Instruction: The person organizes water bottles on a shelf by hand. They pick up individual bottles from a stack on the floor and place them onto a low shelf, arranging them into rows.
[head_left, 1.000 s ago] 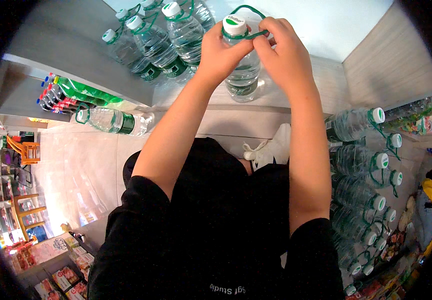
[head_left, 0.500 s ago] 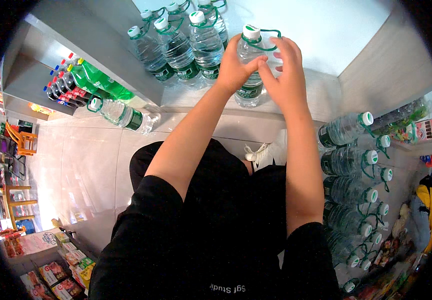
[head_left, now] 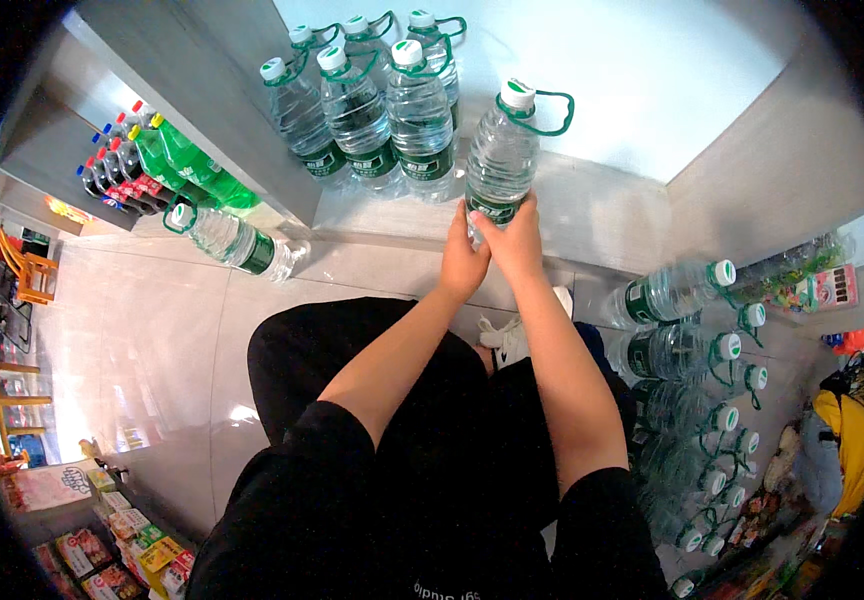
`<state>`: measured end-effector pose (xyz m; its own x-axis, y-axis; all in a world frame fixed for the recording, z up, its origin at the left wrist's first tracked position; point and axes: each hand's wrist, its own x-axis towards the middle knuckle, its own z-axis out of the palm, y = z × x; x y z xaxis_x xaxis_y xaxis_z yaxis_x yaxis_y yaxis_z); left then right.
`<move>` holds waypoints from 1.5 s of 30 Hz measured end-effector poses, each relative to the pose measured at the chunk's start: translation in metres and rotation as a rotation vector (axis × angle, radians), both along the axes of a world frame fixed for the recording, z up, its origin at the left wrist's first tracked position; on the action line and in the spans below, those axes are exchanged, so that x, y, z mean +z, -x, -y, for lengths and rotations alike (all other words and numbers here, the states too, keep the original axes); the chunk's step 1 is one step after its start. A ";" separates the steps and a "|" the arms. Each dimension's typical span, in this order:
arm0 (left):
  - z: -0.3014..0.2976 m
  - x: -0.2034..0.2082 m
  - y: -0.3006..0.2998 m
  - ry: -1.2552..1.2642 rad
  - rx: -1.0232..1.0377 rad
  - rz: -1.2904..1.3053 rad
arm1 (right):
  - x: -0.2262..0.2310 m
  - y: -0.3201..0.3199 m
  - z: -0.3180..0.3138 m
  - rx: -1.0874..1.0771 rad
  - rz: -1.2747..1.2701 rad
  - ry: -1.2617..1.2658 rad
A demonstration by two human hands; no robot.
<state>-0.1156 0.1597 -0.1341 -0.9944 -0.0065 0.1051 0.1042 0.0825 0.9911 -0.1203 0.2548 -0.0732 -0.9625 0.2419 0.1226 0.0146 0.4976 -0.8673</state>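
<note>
Both hands meet at the lower part of a large clear water bottle (head_left: pixel 500 155). Head view: the left hand (head_left: pixel 462 262) wraps its fingers around the bottle's base from the left, and the right hand (head_left: pixel 515 238) clasps the base from the right, thumb lying across the green label; the two hands touch each other. The bottle stands upright at the front edge of a grey shelf (head_left: pixel 592 205), its white cap and green carry loop at the top. It stands just to the right of a cluster of like bottles (head_left: pixel 372 100) that fill the shelf's left part, apart from them by a narrow gap. Below and left, a single water bottle (head_left: pixel 232 238) lies on its side on a lower ledge, near a row of green and dark soft-drink bottles (head_left: pixel 152 165) with coloured caps. At right, stacked water bottles (head_left: pixel 687 345) lie with caps facing outward. A pale tiled floor (head_left: pixel 142 350) shows beneath, with a white shoe (head_left: pixel 512 335) visible between the person's forearms. Packaged goods (head_left: pixel 122 530) occupy the lower left corner.
</note>
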 end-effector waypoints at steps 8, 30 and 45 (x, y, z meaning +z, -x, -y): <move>-0.007 0.006 0.024 -0.004 -0.054 0.110 | -0.007 0.044 -0.010 0.003 -0.035 -0.022; -0.031 -0.020 0.118 0.156 0.018 -0.089 | -0.013 0.140 -0.003 0.027 -0.090 -0.068; -0.031 -0.022 0.121 0.196 0.020 -0.061 | -0.023 0.148 -0.001 0.012 -0.191 -0.082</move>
<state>-0.2370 0.1910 -0.1566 -0.9861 -0.0001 0.1660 0.1595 0.2759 0.9478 -0.2687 0.2563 -0.0962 -0.9227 0.2122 0.3217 -0.1526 0.5654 -0.8106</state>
